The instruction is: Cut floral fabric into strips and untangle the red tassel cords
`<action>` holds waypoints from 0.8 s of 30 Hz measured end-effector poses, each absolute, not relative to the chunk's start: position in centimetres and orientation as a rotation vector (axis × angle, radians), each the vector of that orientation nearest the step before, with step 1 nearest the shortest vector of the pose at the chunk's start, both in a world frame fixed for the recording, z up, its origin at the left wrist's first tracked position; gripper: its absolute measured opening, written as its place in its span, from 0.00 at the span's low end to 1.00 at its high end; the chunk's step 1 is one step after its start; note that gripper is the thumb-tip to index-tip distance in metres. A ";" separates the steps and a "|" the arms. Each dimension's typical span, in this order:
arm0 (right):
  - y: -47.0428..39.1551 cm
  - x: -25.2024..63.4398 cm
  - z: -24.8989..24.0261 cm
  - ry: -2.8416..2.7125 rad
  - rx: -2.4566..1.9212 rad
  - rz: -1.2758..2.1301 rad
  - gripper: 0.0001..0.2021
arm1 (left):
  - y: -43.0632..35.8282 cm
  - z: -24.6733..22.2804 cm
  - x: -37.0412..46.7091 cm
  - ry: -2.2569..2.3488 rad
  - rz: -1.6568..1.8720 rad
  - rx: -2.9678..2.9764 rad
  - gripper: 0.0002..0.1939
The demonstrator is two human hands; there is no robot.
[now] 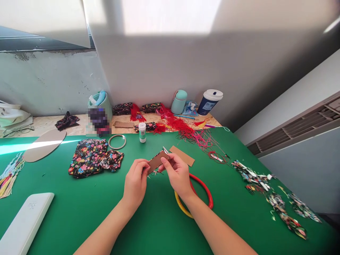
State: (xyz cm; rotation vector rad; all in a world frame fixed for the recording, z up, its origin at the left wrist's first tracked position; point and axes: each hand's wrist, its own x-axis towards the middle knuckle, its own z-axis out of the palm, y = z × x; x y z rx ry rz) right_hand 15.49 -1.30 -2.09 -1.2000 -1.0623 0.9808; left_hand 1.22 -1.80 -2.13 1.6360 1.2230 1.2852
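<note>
Above the green tabletop (106,219), a small brown cardboard piece (155,163) is held up between my two hands. My left hand (136,180) pinches its left end. The fingers of my right hand (178,173) are closed on its right end, thumb on the front face. A pointed metal tip (165,150) sticks up beside the right fingers; the rest of that tool is hidden. Frayed thread ends hang below the cardboard. Behind my right hand lies a flat cardboard strip (183,156). A red and yellow ring (208,194) lies partly under my right wrist.
Folded black floral cloth (87,157), a metal ring (117,142) and a glue stick (142,132) are to the left and ahead. Red tassels (177,124), a teal bottle (179,102) and a lidded cup (209,102) line the back. Fabric scraps (284,212) lie right; a white device (26,223) left.
</note>
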 end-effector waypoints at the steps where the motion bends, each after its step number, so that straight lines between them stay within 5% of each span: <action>1: -1.3 15.5 -2.1 -1.055 -1.199 0.983 0.10 | -1.8 -2.1 1.2 1.219 1.293 1.649 0.07; 24: -1.6 15.3 -2.2 -1.081 -1.158 0.937 0.07 | -1.1 -3.1 0.7 1.305 1.424 2.165 0.06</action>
